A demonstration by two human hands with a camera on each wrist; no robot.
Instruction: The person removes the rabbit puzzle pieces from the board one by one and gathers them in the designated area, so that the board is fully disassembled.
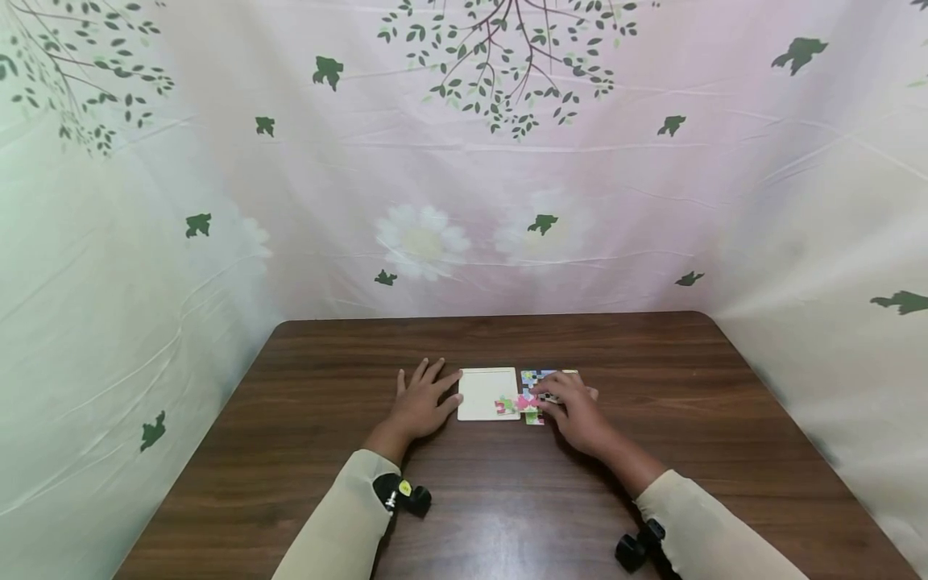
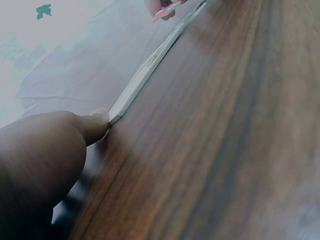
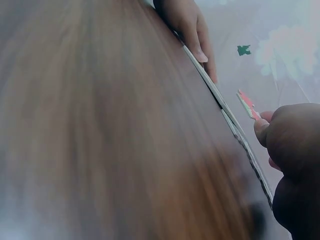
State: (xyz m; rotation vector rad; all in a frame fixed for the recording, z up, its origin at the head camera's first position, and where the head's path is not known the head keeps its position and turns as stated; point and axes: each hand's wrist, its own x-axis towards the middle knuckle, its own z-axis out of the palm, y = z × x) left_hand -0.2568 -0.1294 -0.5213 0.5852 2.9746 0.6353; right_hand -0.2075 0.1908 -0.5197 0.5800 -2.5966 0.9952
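Note:
A flat white puzzle tray (image 1: 478,393) lies on the table, and my left hand (image 1: 420,405) rests with spread fingers at its left edge. The thumb touches the tray's edge in the left wrist view. My right hand (image 1: 576,411) pinches a pink and green jigsaw puzzle piece (image 1: 527,402) between thumb and fingers, over the tray's right side. In the right wrist view that puzzle piece (image 3: 247,104) stands raised above the tray. Under the right hand lies a patterned, partly assembled puzzle (image 1: 531,379), its right part mostly hidden by the hand.
The brown wooden table (image 1: 464,499) carries the tray and puzzle near its far side. A patterned cloth (image 1: 478,177) hangs behind it and along both sides. Black wrist cameras are strapped at both sleeves (image 1: 341,515).

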